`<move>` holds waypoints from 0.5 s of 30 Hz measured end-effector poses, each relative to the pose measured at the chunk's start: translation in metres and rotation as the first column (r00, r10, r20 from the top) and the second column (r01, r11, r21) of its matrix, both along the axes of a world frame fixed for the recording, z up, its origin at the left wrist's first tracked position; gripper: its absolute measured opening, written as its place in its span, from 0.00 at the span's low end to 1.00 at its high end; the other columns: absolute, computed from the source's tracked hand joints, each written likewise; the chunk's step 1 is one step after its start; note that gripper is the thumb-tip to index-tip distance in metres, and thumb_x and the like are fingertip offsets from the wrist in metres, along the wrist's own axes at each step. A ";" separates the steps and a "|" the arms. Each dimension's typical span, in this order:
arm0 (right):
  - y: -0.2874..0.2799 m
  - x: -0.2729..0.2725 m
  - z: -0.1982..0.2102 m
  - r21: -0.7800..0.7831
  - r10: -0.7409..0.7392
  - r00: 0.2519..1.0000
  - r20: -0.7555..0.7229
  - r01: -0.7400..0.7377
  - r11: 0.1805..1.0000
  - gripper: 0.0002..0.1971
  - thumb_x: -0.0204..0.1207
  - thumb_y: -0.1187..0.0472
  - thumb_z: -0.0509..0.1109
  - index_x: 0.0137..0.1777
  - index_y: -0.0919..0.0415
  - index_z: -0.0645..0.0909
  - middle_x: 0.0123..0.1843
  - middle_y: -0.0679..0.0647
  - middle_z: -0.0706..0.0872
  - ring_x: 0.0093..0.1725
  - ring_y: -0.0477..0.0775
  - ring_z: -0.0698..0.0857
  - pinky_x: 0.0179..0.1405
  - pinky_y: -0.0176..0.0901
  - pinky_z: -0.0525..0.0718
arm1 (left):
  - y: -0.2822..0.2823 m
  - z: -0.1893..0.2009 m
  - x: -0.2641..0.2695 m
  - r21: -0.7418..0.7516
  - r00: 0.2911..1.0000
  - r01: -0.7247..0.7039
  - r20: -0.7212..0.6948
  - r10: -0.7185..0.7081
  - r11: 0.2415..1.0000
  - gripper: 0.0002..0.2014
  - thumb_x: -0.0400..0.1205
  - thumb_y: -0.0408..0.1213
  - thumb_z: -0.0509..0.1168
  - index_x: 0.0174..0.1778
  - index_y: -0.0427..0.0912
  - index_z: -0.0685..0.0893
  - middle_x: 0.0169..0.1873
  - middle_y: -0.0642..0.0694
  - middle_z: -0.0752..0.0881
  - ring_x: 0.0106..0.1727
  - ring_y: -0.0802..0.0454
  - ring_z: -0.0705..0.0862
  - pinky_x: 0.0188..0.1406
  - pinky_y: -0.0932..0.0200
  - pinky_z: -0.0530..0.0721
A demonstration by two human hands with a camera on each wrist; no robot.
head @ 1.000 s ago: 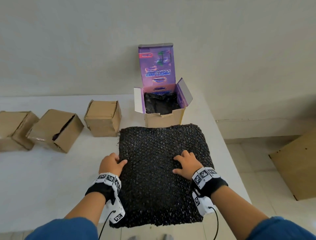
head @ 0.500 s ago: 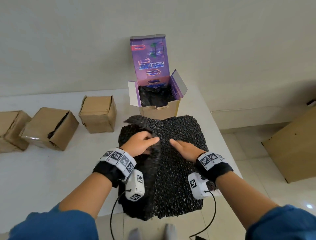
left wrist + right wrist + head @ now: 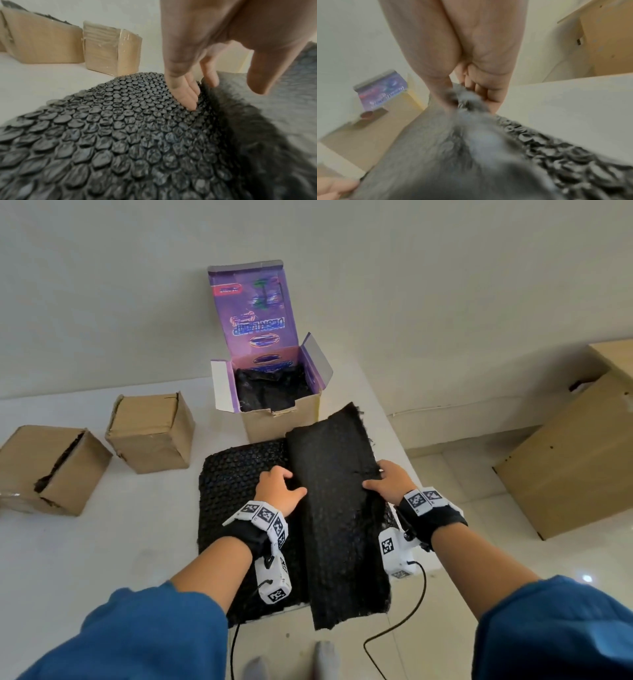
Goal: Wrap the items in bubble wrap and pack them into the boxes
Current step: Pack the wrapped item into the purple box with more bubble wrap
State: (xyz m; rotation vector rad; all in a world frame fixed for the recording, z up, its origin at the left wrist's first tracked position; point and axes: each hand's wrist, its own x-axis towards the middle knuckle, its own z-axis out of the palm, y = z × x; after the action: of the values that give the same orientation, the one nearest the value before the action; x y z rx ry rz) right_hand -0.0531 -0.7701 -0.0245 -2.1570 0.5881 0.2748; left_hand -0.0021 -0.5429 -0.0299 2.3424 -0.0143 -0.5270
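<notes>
A stack of black bubble wrap lies on the white table in front of me. Its top sheet is lifted and turned over toward the right, smooth side up. My right hand pinches that sheet's right edge between thumb and fingers. My left hand presses straight fingers onto the lower wrap beside the raised sheet. Behind the wrap stands an open purple-lidded box with black wrap inside.
Two taped brown boxes sit on the table to the left. A large cardboard box stands on the floor at the right, past the table's right edge. Cables hang from both wrist cameras.
Both hands lay flat on the stack a second ago. The left hand then lifted the top sheet's left edge; now the sheet has swung over to the right and the right hand pinches it.
</notes>
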 end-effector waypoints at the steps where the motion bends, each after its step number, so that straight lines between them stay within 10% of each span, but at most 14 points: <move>1: -0.003 -0.003 0.000 -0.028 -0.021 1.000 -0.011 0.020 0.999 0.21 0.71 0.63 0.76 0.63 0.65 0.77 0.59 0.60 0.86 0.59 0.61 0.84 0.57 0.45 0.80 | -0.003 -0.004 -0.001 0.054 0.999 -0.010 -0.033 0.012 0.998 0.26 0.74 0.46 0.73 0.65 0.43 0.74 0.63 0.42 0.75 0.62 0.43 0.79 0.59 0.53 0.77; 6: -0.003 -0.012 0.000 -0.072 0.027 1.000 -0.008 -0.028 0.997 0.42 0.66 0.64 0.81 0.76 0.60 0.60 0.66 0.62 0.80 0.64 0.60 0.81 0.58 0.43 0.77 | -0.015 -0.022 -0.006 0.098 0.991 -0.018 -0.132 0.031 0.995 0.35 0.72 0.50 0.75 0.69 0.37 0.70 0.61 0.40 0.81 0.62 0.41 0.80 0.58 0.52 0.77; 11: 0.001 -0.017 -0.018 -0.170 0.157 0.987 -0.026 -0.159 0.972 0.47 0.64 0.63 0.82 0.78 0.55 0.56 0.72 0.62 0.70 0.70 0.62 0.75 0.70 0.49 0.74 | -0.022 -0.022 -0.007 0.095 0.994 0.036 -0.103 -0.026 0.995 0.16 0.75 0.49 0.72 0.46 0.39 0.80 0.45 0.43 0.84 0.46 0.46 0.82 0.45 0.54 0.77; 15: -0.007 -0.019 -0.016 -0.141 0.143 0.990 0.003 -0.141 0.980 0.40 0.67 0.56 0.80 0.76 0.52 0.64 0.71 0.60 0.67 0.67 0.60 0.76 0.70 0.45 0.73 | -0.025 -0.018 -0.002 -0.292 0.975 0.001 -0.211 -0.065 0.956 0.09 0.80 0.44 0.67 0.51 0.44 0.80 0.51 0.44 0.85 0.53 0.45 0.84 0.59 0.49 0.80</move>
State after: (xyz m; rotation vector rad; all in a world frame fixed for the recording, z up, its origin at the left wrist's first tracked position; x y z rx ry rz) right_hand -0.0721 -0.7766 -0.0407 -2.3394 0.4578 0.3037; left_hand -0.0042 -0.5682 -0.0476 1.9911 -0.0270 -0.7451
